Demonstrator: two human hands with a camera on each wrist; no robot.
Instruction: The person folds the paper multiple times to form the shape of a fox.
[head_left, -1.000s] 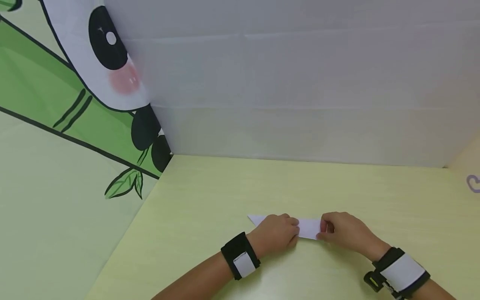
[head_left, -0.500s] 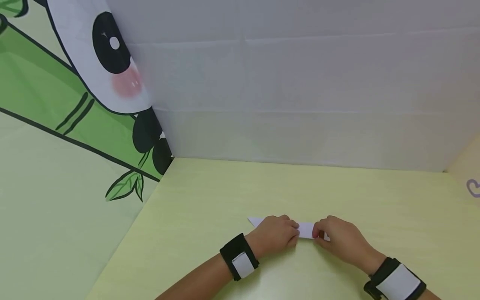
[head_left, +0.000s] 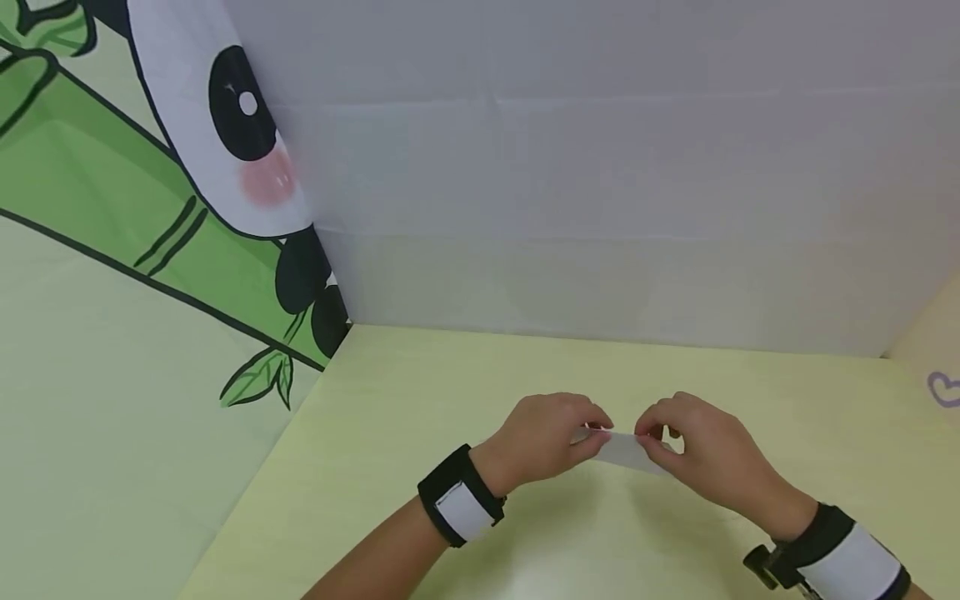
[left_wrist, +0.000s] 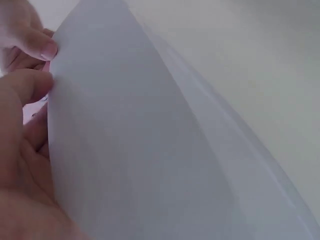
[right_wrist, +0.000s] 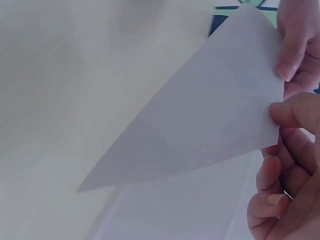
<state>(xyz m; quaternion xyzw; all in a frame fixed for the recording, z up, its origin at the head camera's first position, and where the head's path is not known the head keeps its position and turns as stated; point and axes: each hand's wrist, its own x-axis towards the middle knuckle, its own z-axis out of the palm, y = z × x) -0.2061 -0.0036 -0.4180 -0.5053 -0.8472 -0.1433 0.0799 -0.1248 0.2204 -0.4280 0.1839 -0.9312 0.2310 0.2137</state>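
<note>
The white paper (head_left: 628, 452), between four and five o'clock from the middle of the head view, seems already folded at least once, its layers unpressed and parting, though how many folds remain I can't tell. It looks plain, smooth and slightly bowed, tapering to a sharp point at eight o'clock in the right wrist view. The left hand (head_left: 546, 435) pinches its upper edge at nine o'clock, the right hand (head_left: 712, 454) pinches it at three, apparently above the pale yellow table (head_left: 390, 433).
</note>
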